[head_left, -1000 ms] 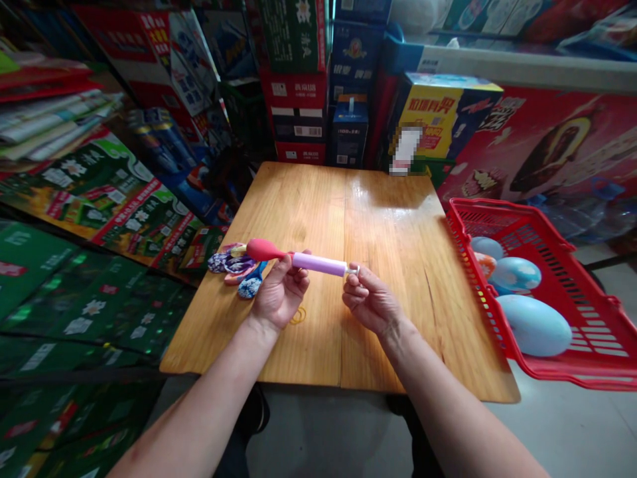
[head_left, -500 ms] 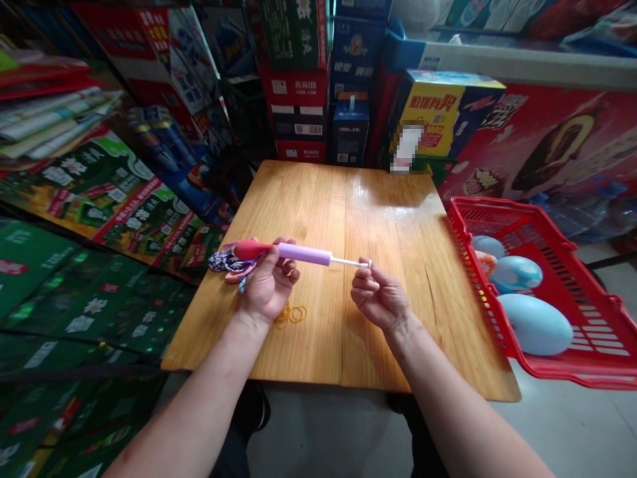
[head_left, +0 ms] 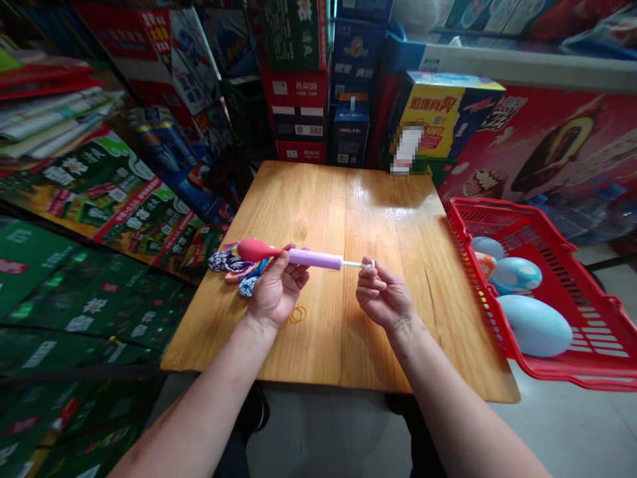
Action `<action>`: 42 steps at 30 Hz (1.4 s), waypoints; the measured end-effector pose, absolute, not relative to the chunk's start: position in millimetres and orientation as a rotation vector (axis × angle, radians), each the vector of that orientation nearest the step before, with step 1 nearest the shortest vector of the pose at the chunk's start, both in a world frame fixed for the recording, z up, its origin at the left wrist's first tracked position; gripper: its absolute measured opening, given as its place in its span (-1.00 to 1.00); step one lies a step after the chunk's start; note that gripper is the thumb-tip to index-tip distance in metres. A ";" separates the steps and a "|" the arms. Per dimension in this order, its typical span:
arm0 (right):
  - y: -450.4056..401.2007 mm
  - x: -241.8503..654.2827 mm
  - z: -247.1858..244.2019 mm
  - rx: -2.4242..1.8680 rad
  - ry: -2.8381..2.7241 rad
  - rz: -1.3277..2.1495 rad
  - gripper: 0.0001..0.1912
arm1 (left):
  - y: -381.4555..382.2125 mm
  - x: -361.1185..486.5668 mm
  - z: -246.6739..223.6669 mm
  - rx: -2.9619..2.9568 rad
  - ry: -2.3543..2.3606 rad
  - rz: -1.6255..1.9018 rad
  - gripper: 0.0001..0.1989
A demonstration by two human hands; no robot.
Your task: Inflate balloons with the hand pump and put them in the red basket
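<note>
Our left hand (head_left: 276,292) grips a lilac hand pump (head_left: 314,259) just behind the red balloon (head_left: 255,250) on its end, while our right hand (head_left: 384,297) pinches the tip of the pump's thin white plunger rod (head_left: 356,264). Patterned limp balloons (head_left: 233,265) lie by our left hand on the wooden table (head_left: 318,199), with rubber bands (head_left: 297,315) just beside it. On our right, a red plastic basket (head_left: 478,216) holds inflated pale blue balloons (head_left: 535,325).
</note>
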State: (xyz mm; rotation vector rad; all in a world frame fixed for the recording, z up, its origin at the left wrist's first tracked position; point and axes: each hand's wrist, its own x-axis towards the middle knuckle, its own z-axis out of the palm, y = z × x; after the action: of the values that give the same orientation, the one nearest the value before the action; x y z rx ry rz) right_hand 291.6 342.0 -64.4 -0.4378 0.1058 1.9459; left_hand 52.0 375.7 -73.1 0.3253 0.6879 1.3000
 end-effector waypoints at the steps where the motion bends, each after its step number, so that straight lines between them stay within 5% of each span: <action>1: 342.4 293.9 -62.6 -0.418 0.098 1.919 -0.92 | 377.1 49.2 -71.0 0.336 0.682 1.331 -0.79; 42: 338.8 298.1 -57.5 -0.434 0.003 1.939 -0.89 | 372.3 45.3 -64.0 0.384 0.674 1.389 -0.73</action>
State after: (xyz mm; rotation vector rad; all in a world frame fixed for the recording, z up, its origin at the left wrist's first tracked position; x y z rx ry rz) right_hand 298.1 338.8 -57.5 -0.4335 0.0031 1.9395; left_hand 45.3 372.3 -64.0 0.3840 0.6735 1.3888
